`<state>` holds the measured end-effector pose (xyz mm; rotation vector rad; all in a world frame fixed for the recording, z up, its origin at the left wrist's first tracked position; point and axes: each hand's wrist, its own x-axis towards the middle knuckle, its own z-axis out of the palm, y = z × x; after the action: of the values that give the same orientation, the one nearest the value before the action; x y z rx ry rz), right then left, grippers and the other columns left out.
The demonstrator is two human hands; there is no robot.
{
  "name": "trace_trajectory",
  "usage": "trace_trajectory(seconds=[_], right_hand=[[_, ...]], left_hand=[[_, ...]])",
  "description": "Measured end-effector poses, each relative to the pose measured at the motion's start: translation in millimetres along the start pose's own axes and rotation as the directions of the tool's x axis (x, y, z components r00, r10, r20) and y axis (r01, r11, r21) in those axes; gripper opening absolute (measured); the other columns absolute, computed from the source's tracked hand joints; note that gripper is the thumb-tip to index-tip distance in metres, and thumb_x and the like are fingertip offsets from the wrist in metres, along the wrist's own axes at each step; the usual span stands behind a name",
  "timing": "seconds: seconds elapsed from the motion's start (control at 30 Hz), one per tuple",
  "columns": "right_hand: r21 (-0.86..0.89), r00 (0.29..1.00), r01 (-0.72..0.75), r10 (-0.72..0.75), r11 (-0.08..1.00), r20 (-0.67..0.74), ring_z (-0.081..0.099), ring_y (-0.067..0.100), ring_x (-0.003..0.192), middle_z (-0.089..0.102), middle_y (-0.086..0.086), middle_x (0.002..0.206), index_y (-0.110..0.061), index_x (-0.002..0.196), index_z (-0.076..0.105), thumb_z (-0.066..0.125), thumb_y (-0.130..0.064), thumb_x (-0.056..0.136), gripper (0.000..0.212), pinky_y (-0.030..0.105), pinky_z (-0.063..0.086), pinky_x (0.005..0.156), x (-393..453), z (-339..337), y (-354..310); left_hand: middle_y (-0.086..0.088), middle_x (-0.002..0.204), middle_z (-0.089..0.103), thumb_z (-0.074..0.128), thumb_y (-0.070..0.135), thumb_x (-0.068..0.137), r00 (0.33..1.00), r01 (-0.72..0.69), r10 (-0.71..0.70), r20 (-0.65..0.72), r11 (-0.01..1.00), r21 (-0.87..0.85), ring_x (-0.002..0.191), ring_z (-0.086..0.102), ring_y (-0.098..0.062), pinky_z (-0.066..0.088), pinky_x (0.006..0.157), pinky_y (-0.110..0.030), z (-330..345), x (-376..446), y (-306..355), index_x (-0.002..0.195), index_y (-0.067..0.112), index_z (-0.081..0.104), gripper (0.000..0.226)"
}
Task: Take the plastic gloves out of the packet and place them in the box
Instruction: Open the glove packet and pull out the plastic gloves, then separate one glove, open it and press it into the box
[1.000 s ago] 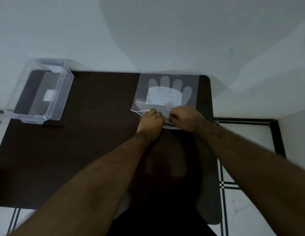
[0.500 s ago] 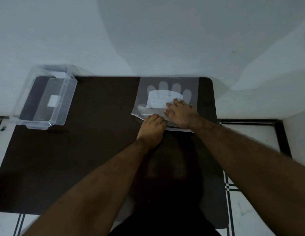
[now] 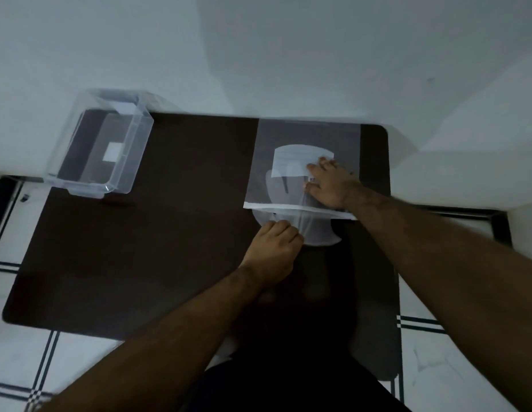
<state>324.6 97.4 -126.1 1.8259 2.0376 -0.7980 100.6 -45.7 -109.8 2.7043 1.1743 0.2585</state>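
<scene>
A clear plastic packet (image 3: 306, 135) with a white label lies flat on the dark table's far right part. My right hand (image 3: 328, 184) lies flat on it, fingers spread, pressing it down. The translucent plastic gloves (image 3: 318, 230) stick partly out of the packet's near opening, past its white sealing strip. My left hand (image 3: 275, 248) is closed on their near edge, just in front of that opening. A clear plastic box (image 3: 99, 144) with nothing in it stands at the table's far left corner.
The dark table (image 3: 154, 248) stands against a white wall. White tiled floor with dark lines shows on the left, the right and in front. The box overhangs the table's left edge a little.
My right hand has moved from the packet's opening onto its top and flattened. My left hand has drawn the gloves toward me, partly out of the packet.
</scene>
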Motion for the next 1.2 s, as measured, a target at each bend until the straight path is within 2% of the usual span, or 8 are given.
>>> trace_trajectory(seconds=[0.2, 0.3, 0.43, 0.57, 0.73, 0.9, 1.0, 1.2], right_hand=[[-0.053, 0.998, 0.012, -0.015, 0.999, -0.054, 0.009, 0.037, 0.163, 0.004, 0.009, 0.178, -0.029, 0.167, 0.018, 0.051, -0.051, 0.105, 0.074, 0.069, 0.015, 0.126, -5.2, 2.8, -5.0], [-0.097, 0.989, 0.014, -0.028, 0.995, -0.145, 0.009, 0.039, 0.163, 0.007, 0.012, 0.178, -0.025, 0.167, 0.021, 0.057, -0.039, 0.105, 0.074, 0.069, 0.014, 0.127, -11.9, 7.0, -7.6], [-0.061, 0.956, 0.039, -0.055, 0.997, -0.288, 0.014, 0.039, 0.162, 0.018, 0.015, 0.176, -0.019, 0.163, 0.032, 0.057, -0.034, 0.106, 0.064, 0.065, 0.016, 0.128, -37.6, 27.1, -22.2], [-0.057, 0.928, 0.082, -0.097, 0.995, -0.359, 0.026, 0.038, 0.159, 0.036, 0.014, 0.168, -0.018, 0.15, 0.048, 0.059, -0.034, 0.104, 0.051, 0.064, 0.023, 0.127, -81.4, 60.4, -45.8], [-0.009, 0.889, 0.164, -0.151, 0.987, -0.433, 0.033, 0.034, 0.156, 0.045, 0.013, 0.164, -0.014, 0.149, 0.055, 0.048, -0.033, 0.107, 0.046, 0.059, 0.024, 0.128, -152.6, 106.5, -83.5], [-0.157, 0.893, 0.248, -0.288, 0.956, -0.345, 0.05, 0.033, 0.14, 0.06, 0.012, 0.147, -0.017, 0.121, 0.07, 0.049, -0.035, 0.102, 0.033, 0.058, 0.034, 0.121, -213.1, 159.5, -113.2], [-0.23, 0.913, 0.241, -0.301, 0.943, -0.276, 0.049, 0.034, 0.142, 0.059, 0.01, 0.148, -0.021, 0.125, 0.07, 0.056, -0.042, 0.099, 0.036, 0.06, 0.033, 0.121, -230.0, 186.7, -123.5], [-0.249, 0.933, 0.155, -0.225, 0.956, -0.283, 0.047, 0.032, 0.141, 0.057, 0.006, 0.148, -0.027, 0.127, 0.066, 0.052, -0.049, 0.101, 0.037, 0.059, 0.033, 0.12, -237.9, 197.6, -132.7]], left_hand=[[-0.005, 0.108, 0.075, 0.079, 0.024, 0.084, 0.999, 0.015, -0.015, 0.043, 1.0, -0.004, 0.106, 0.067, -0.026, 0.053, 0.098, -0.043, -3.8, -51.5, 20.4, 0.105, 0.014, 0.077, 0.023], [-0.005, 0.105, 0.075, 0.077, 0.023, 0.085, 0.999, 0.02, -0.021, 0.047, 1.0, 0.005, 0.104, 0.067, -0.026, 0.052, 0.096, -0.042, -4.5, -75.5, 24.8, 0.102, 0.015, 0.077, 0.019], [-0.003, 0.103, 0.074, 0.074, 0.022, 0.086, 0.998, 0.004, -0.006, 0.069, 1.0, 0.025, 0.102, 0.067, -0.025, 0.05, 0.095, -0.041, -6.5, -101.7, 25.3, 0.101, 0.016, 0.077, 0.017], [-0.001, 0.099, 0.073, 0.073, 0.022, 0.086, 0.994, -0.006, 0.003, 0.111, 1.0, 0.024, 0.098, 0.066, -0.025, 0.047, 0.093, -0.039, -4.0, -126.8, 24.7, 0.098, 0.018, 0.076, 0.013], [-0.001, 0.1, 0.073, 0.075, 0.025, 0.086, 0.981, -0.063, 0.059, 0.187, 0.998, 0.019, 0.097, 0.066, -0.024, 0.052, 0.091, -0.04, -3.8, -160.2, 21.5, 0.099, 0.019, 0.076, 0.015], [-0.001, 0.105, 0.073, 0.079, 0.033, 0.089, 0.96, -0.128, 0.117, 0.253, 0.991, 0.03, 0.1, 0.065, -0.023, 0.051, 0.092, -0.04, -10.7, -180.9, 11.4, 0.104, 0.021, 0.075, 0.02], [-0.001, 0.113, 0.072, 0.074, 0.035, 0.095, 0.948, -0.159, 0.139, 0.285, 0.986, 0.048, 0.107, 0.063, -0.023, 0.049, 0.098, -0.041, -12.5, -190.5, 5.9, 0.112, 0.022, 0.073, 0.022], [-0.002, 0.122, 0.069, 0.06, 0.036, 0.102, 0.938, -0.197, 0.17, 0.303, 0.979, 0.061, 0.114, 0.059, -0.024, 0.047, 0.104, -0.042, -14.9, -205.3, -1.1, 0.118, 0.022, 0.07, 0.023]])
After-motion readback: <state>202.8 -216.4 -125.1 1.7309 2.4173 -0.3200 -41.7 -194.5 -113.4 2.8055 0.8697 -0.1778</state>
